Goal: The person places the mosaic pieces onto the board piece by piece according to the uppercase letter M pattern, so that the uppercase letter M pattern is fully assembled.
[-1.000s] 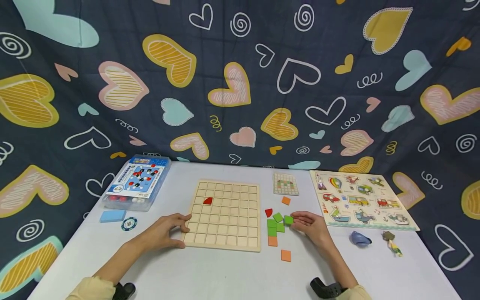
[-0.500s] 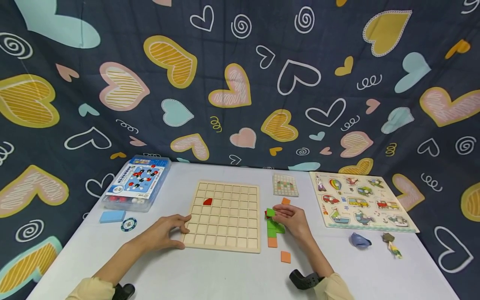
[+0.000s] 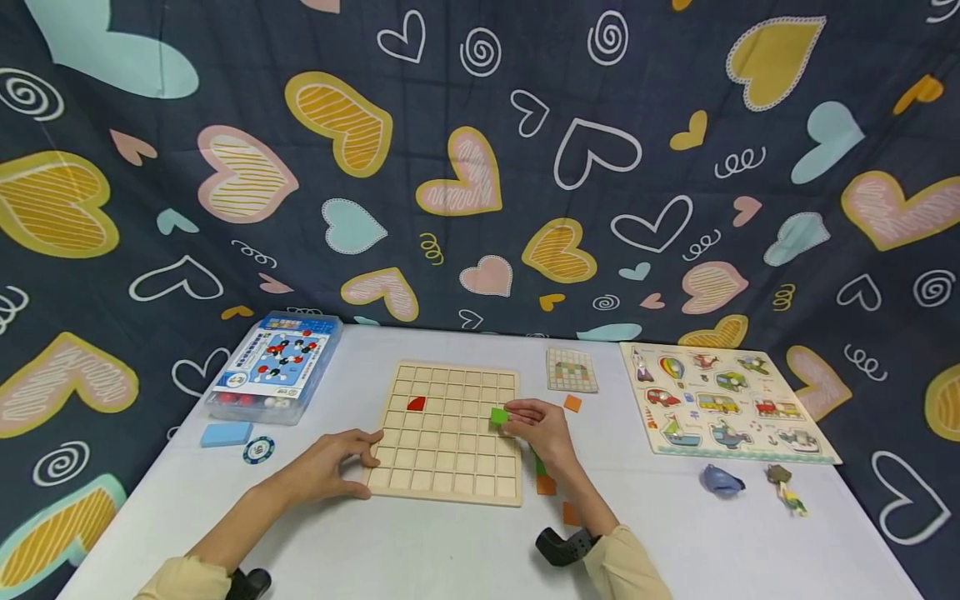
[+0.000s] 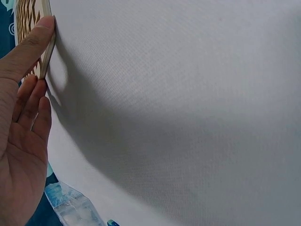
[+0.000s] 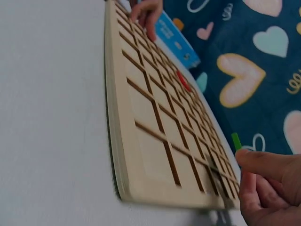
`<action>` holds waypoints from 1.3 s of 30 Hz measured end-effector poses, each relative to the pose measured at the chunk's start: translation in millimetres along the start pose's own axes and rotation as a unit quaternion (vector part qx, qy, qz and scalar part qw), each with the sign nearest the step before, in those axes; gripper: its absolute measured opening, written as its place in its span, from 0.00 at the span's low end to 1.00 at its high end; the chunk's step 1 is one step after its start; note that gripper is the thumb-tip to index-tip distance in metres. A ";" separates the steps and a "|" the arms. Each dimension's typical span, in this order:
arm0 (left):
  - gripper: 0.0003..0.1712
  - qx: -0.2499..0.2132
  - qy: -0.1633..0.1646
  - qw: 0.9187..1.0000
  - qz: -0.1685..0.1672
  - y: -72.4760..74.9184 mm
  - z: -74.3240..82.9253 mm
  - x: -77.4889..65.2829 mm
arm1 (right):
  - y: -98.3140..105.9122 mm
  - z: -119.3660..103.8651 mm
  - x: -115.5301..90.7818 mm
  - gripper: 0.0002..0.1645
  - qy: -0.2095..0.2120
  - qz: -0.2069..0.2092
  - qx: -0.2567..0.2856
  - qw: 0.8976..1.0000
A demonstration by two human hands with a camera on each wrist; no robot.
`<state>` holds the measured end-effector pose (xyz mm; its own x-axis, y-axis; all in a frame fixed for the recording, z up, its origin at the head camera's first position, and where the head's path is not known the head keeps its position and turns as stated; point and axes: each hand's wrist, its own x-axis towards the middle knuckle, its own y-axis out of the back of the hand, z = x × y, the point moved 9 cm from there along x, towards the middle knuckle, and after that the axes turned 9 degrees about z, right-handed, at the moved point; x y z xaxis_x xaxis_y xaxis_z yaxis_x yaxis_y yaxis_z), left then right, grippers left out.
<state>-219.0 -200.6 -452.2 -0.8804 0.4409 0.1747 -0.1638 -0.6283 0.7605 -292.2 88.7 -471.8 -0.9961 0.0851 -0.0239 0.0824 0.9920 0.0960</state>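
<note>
My right hand (image 3: 542, 429) pinches a green square tile (image 3: 499, 416) between thumb and fingertips, held over the right side of the wooden grid board (image 3: 442, 458). In the right wrist view the green tile (image 5: 236, 140) shows edge-on at the fingertips. A red quarter-circle piece (image 3: 416, 403) lies in a cell at the board's upper left. My left hand (image 3: 330, 467) holds the board at its lower left corner. The left wrist view shows the thumb on the board's edge (image 4: 47, 52) with the fingers against it. Green tiles right of the board are mostly hidden under my right hand.
Orange tiles (image 3: 546, 485) lie right of the board, with a small pattern card (image 3: 571, 371) behind. A vehicle puzzle board (image 3: 720, 408) and a blue figure (image 3: 722, 481) are at the right. On the left are a plastic box (image 3: 273, 367), a blue block (image 3: 226, 433) and a round chip (image 3: 258, 450).
My right hand has carried the green tile leftward from the loose pieces to over the board. My left hand stays at the board's corner.
</note>
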 end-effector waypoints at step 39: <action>0.17 0.008 0.003 1.000 0.003 -1.6 -1.8 -1.8 | -94.4 -12.9 21.1 0.16 0.111 -0.062 -0.069 0.989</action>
<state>-217.9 -201.6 -454.9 -0.8842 0.4331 0.1752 -0.1513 -0.6202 0.7697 -321.4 -4.4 -468.5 -0.9820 -0.0748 0.1737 -0.0313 0.9700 0.2410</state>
